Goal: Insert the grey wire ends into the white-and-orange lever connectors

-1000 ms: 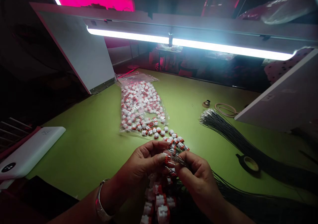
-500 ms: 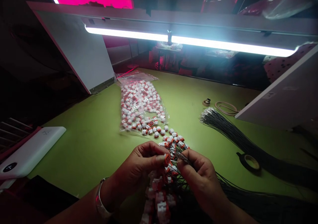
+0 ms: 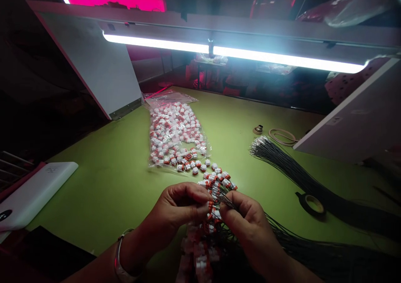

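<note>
My left hand (image 3: 180,205) is closed in a pinch on a small white-and-orange connector housing (image 3: 210,206), mostly hidden by the fingertips. Close beside it, the thumb and fingers of my right hand (image 3: 246,218) are shut on several thin black wires (image 3: 227,199) whose bare metal tips point towards the left hand. Beneath and between both hands lies a heap of like connector housings (image 3: 202,262), some with black wires in them. Farther back, a clear plastic bag (image 3: 177,132) full of the same housings lies with its near end spilling several onto the table.
On the right lie a long bundle of black wires (image 3: 282,161), a roll of black tape (image 3: 313,204), a tan ring (image 3: 283,136) and a small metal cap (image 3: 258,129). A white device (image 3: 44,191) sits at left. Under a shelf, a lamp (image 3: 282,57) spans the green table (image 3: 103,174).
My left hand has turned so that the orange face of the housing is now largely hidden. Both hands stay close together. The whole view has shifted slightly.
</note>
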### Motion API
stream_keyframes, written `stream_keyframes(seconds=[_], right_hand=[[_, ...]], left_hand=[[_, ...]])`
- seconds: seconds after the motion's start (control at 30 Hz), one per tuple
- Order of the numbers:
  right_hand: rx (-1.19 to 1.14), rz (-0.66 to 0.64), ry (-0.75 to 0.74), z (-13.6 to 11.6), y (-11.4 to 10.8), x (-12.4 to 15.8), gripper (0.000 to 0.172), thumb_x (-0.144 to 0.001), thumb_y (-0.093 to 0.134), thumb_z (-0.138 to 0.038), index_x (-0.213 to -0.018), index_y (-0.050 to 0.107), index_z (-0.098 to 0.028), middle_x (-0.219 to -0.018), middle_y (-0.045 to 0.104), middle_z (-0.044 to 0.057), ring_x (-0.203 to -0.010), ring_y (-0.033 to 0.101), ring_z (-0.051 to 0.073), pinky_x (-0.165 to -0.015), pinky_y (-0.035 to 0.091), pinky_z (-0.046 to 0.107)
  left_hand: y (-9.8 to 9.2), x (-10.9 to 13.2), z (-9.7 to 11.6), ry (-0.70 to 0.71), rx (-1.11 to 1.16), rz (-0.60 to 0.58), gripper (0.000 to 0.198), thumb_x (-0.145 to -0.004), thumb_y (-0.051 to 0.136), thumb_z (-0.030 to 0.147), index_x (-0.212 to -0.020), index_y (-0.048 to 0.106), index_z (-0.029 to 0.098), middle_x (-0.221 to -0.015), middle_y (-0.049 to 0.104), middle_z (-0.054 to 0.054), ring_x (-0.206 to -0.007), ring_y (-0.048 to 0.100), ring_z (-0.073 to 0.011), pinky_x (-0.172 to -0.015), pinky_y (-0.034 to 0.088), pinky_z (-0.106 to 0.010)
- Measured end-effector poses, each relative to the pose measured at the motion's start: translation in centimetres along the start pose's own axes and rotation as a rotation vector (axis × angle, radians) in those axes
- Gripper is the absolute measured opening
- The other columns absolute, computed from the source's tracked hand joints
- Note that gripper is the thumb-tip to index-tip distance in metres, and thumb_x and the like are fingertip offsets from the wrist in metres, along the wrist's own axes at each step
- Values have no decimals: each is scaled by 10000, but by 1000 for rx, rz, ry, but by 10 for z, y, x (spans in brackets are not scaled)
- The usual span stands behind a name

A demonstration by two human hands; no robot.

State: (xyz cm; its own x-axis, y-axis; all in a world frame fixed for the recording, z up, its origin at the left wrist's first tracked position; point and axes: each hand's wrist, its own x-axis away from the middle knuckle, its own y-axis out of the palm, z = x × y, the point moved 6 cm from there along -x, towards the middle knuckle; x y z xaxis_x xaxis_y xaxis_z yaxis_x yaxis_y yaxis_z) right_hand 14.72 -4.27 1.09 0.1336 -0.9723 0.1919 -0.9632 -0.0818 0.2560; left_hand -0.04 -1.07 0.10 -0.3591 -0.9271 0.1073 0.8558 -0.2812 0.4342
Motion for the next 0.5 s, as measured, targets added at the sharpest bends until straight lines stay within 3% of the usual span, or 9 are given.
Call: stream_keyframes(seconds=[0.17, 0.3, 0.5], right_hand=[[-68, -46, 80, 4, 5, 2, 301, -762, 775, -385, -706, 586, -157, -627, 534, -25, -556, 405, 90, -511, 368, 196], [-55, -55, 110, 9, 3, 1, 329, -786, 761, -406, -707, 559, -158, -623, 521, -32, -543, 394, 84, -500, 347, 195], [68, -94, -29, 7, -2, 1, 254, -890, 645, -367, -756, 575, -162, -688, 508, -25, -608, 388, 105, -546, 357, 210]], left_hand=[[11, 2, 2, 41, -15, -94, 194, -659, 839, 30, -728, 799, 206, -851, 725, -17, -814, 679, -144, -755, 572, -225], [12, 2, -1, 28, 4, -92, 194, -655, 836, 20, -718, 800, 200, -827, 723, -17, -807, 678, -142, -760, 572, -223], [3, 0, -5, -26, 48, -37, 178, -673, 841, 40, -724, 784, 201, -842, 727, 0, -808, 680, -125, -776, 568, -214]])
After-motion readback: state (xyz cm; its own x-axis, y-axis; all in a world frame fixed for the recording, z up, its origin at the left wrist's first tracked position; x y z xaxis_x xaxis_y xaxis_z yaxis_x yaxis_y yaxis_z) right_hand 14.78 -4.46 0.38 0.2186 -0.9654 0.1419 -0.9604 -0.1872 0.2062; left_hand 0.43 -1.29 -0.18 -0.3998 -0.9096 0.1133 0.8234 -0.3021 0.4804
